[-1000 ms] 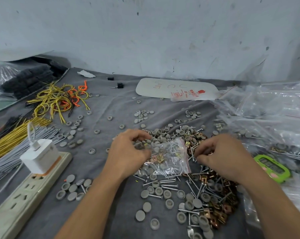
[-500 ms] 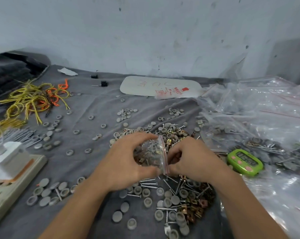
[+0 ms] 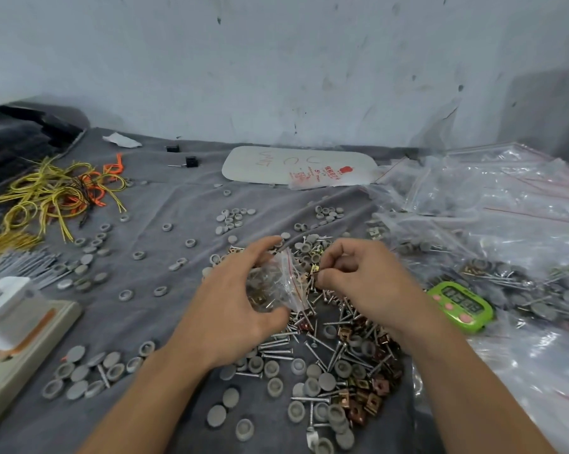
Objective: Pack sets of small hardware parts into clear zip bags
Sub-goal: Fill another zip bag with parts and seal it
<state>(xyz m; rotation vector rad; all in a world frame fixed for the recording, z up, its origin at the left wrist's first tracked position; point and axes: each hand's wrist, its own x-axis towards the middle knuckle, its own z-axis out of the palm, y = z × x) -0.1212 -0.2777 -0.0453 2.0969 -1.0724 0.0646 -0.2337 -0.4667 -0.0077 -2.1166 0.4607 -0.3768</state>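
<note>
head view: left of the green timer [image 3: 461, 306], your left hand [image 3: 234, 303] curls round a clear zip bag [image 3: 276, 283] of metal parts, thumb beneath, fingers over the top. your right hand [image 3: 368, 283], between bag and timer, has thumb and forefinger drawn narrow at the bag's red-striped mouth; you cannot tell whether they hold a part. loose screws [image 3: 276, 344], grey caps [image 3: 327, 381] and brass clips [image 3: 379, 386] litter the grey cloth [image 3: 165, 204] down-left of the timer.
</note>
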